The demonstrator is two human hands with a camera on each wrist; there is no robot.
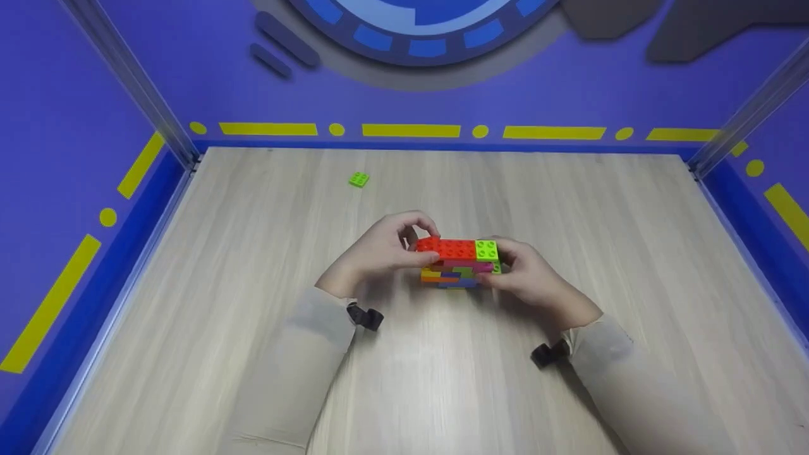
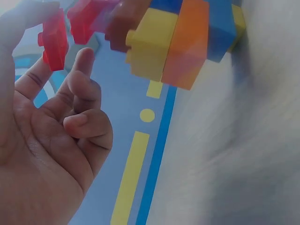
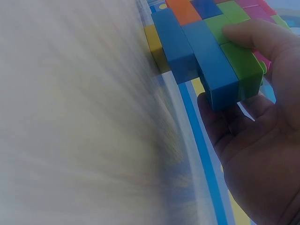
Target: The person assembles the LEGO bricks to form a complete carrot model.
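Near the middle of the table is a stack of colourful toy building bricks (image 1: pixel 450 275). A red brick (image 1: pixel 458 249) and a lime-green brick (image 1: pixel 486 248) form its top, studs up. My left hand (image 1: pixel 378 251) pinches a small red brick (image 2: pixel 55 40) between thumb and finger at the stack's upper left end. In the left wrist view a gap shows between that brick and the stack's red one; the other fingers are bent, holding nothing. My right hand (image 1: pixel 536 278) grips the stack's right end, its thumb on a green brick (image 3: pixel 241 61) and its fingers behind, partly hidden.
A loose lime-green brick (image 1: pixel 359 179) lies on the wooden table (image 1: pixel 569 196) toward the back, left of centre. Blue panels with yellow marks (image 1: pixel 411 130) stand along the table's back and sides. Black wrist mounts (image 1: pixel 365 317) are on both sleeves.
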